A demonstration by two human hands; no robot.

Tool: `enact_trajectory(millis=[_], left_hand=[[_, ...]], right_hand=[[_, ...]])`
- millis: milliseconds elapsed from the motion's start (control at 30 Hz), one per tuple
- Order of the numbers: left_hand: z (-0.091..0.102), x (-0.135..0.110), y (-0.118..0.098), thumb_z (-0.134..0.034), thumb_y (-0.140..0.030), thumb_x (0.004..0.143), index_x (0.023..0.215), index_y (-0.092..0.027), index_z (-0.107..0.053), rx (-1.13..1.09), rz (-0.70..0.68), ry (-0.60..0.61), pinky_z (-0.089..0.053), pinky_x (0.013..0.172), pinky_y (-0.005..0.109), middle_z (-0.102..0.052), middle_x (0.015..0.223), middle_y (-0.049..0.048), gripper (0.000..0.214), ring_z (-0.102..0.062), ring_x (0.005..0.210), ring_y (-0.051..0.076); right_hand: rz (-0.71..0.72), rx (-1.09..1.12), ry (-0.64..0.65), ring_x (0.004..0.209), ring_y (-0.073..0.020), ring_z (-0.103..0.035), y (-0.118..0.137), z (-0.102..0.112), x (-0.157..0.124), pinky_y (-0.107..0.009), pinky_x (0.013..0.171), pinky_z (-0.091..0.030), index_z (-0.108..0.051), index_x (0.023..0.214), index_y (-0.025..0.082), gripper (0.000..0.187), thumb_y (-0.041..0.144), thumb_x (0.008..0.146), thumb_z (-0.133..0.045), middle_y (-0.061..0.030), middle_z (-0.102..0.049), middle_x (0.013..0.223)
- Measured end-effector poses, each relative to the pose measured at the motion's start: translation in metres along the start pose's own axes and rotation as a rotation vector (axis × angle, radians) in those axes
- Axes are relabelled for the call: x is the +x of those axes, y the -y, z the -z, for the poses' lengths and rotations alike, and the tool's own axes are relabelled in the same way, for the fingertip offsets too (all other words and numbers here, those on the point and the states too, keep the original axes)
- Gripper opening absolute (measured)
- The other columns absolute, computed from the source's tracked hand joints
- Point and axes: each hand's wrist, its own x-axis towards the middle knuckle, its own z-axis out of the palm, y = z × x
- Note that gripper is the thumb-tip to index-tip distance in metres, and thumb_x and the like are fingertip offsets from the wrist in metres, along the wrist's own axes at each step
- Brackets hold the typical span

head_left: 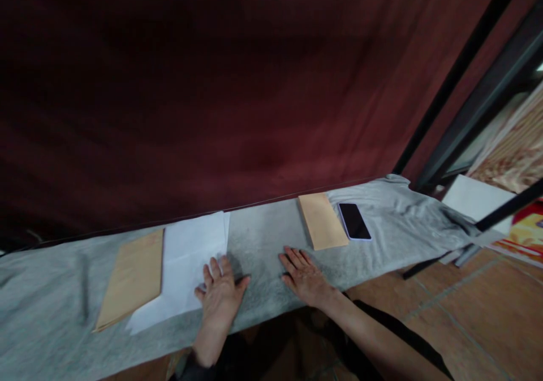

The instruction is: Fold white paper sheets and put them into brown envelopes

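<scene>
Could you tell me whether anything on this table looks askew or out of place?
Only the grey cloth stands out: it is bunched into wrinkles at the right end, beyond the phone. The white paper lies flat.

What is covered, clipped or unreadable

At 6 o'clock the left hand [220, 293] lies flat over the near corner of the white sheet [190, 256], whose left margin runs under a brown envelope [131, 276]. Both forearms leave by the bottom edge. The grey cloth [263, 239] is cut off at 9 o'clock and hides whatever bears it. At 3 o'clock a red-and-yellow print [528, 228] is clipped by the edge and too blurred to read.
</scene>
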Motion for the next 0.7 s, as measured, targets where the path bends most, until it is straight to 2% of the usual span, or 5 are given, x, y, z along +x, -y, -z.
enact_trajectory(millis=[100,300,467,567,700], left_hand=[[0.002,-0.006,0.013,-0.048,-0.048,0.093,0.15,-0.005,-0.039,0.072,-0.023,0.096,-0.047,0.103,0.053,-0.037,0.158,0.0247,0.072,-0.04,0.142,0.039],[0.009,-0.008,0.027,-0.046,-0.028,0.097,0.139,-0.005,-0.053,0.115,-0.073,0.132,-0.05,0.1,0.034,-0.053,0.147,0.0228,0.048,-0.059,0.128,0.027],[0.02,-0.01,0.031,-0.039,-0.019,0.098,0.131,-0.002,-0.056,0.108,-0.106,0.153,-0.054,0.09,0.036,-0.07,0.121,0.022,0.041,-0.071,0.106,0.027],[0.024,-0.012,0.03,-0.036,-0.014,0.096,0.13,-0.001,-0.055,0.108,-0.112,0.147,-0.053,0.09,0.038,-0.071,0.117,0.0227,0.041,-0.07,0.109,0.029],[0.027,-0.008,0.036,-0.03,-0.015,0.096,0.122,-0.009,-0.06,0.082,-0.084,0.184,-0.051,0.091,0.04,-0.074,0.113,0.0192,0.041,-0.071,0.106,0.029]], right_hand=[[0.005,-0.03,0.015,0.146,-0.0287,-0.037,-0.001,-0.002,0.001,-0.048,0.12,-0.029,-0.043,0.152,0.018,0.054,0.042,0.104,-0.045,-0.0133,-0.035,0.16],[0.02,-0.053,0.035,0.145,-0.0294,-0.037,-0.002,0.005,0.005,-0.047,0.119,-0.029,-0.044,0.152,0.018,0.055,0.043,0.103,-0.048,-0.0135,-0.035,0.16],[0.011,-0.051,0.051,0.145,-0.0293,-0.037,0.0,0.008,0.005,-0.048,0.12,-0.029,-0.043,0.151,0.018,0.055,0.045,0.103,-0.048,-0.0135,-0.036,0.16],[0.013,-0.041,0.056,0.146,-0.0291,-0.036,0.0,0.009,0.005,-0.047,0.12,-0.029,-0.042,0.152,0.018,0.056,0.044,0.103,-0.048,-0.0136,-0.035,0.16],[0.008,-0.028,0.057,0.146,-0.0291,-0.036,0.0,0.01,0.006,-0.047,0.119,-0.029,-0.043,0.151,0.018,0.055,0.043,0.103,-0.049,-0.014,-0.035,0.16]])
